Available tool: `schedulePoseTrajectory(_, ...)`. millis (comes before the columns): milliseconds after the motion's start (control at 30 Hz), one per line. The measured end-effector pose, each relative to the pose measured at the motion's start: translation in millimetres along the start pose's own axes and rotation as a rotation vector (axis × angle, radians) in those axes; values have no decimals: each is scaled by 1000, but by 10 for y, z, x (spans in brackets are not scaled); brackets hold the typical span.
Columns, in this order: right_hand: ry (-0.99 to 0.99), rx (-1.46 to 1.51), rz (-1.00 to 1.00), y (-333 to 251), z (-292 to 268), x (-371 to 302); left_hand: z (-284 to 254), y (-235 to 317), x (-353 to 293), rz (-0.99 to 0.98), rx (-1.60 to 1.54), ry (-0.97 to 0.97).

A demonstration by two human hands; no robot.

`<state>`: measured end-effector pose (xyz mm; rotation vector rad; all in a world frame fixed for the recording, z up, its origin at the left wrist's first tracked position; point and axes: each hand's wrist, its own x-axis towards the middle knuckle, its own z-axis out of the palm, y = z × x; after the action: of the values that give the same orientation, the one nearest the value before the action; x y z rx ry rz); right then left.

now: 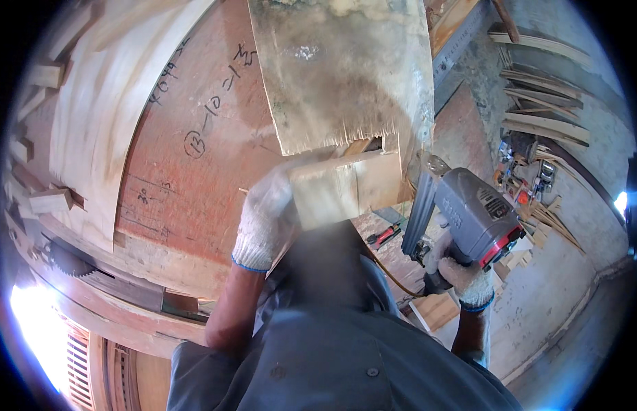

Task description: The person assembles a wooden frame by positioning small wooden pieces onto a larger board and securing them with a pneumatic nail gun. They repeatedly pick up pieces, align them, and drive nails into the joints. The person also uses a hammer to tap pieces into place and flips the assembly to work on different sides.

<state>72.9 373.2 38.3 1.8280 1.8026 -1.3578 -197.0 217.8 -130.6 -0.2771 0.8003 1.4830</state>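
My left hand (264, 216), in a white knitted glove, grips the left end of a short pale wooden board (327, 193). Its fingertips are partly blurred and hidden at the board's edge. A grey nail gun (477, 209) with a red trim is held in my gloved right hand (465, 279), closed round its handle. The gun's nose points up toward the board's right end, close to the edge of a larger worn plywood sheet (346, 75). That sheet lies just beyond the short board.
A reddish marked workbench top (188, 157) spreads left, with a circular saw blade (70, 260) near its edge. Plywood (92, 130) lies across it, beside wood blocks (51, 201). A red-handled tool (383, 236) and an air hose (395, 279) are near the gun. Wood strips (544, 123) lie right.
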Motion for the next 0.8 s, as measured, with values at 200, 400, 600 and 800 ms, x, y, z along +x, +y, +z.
schedulePoseTrajectory(200,-83,161,80,-190,0,2,44,17,12,22,8,-18)
schedulePoseTrajectory(400,-189,254,298,-300,-123,-21,-112,-60,31,80,253,2)
schedulePoseTrajectory(600,-157,153,137,-60,-157,-16,-325,-230,6,21,140,107)
schedulePoseTrajectory(800,-126,238,241,-211,-56,-13,-91,-38,-15,-55,-30,70)
